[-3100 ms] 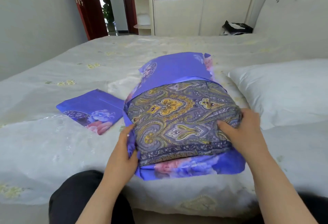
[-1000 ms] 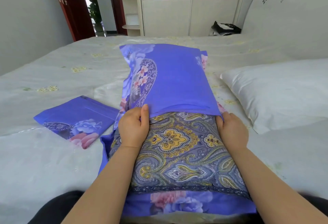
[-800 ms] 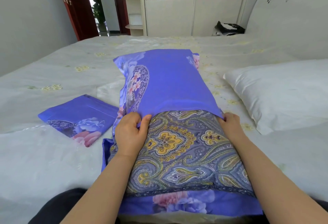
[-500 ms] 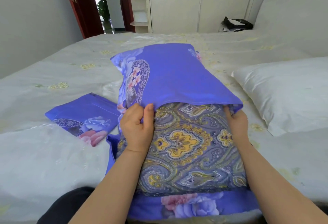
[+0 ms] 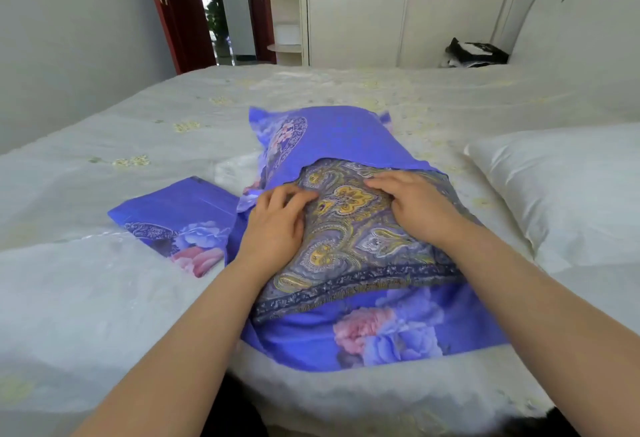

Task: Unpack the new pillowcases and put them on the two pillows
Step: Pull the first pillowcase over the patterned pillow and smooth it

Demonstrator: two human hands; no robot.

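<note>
I see the paisley-patterned grey and gold pillow point(image 5: 349, 235) lying on the white embroidered bed point(image 5: 104, 298), its far half inside the bright purple floral pillowcase point(image 5: 332, 135) and its near half bare over the case's lower flap. My left hand point(image 5: 273, 225) rests on the pillow's left side with loosely bent fingers at the case's opening edge, its grip slack with nothing pinched, and my right hand point(image 5: 415, 204) lies flat on top, fingers spread. A second folded purple pillowcase point(image 5: 173, 218) sits just left, a plain white pillow point(image 5: 561, 190) to the right.
</note>
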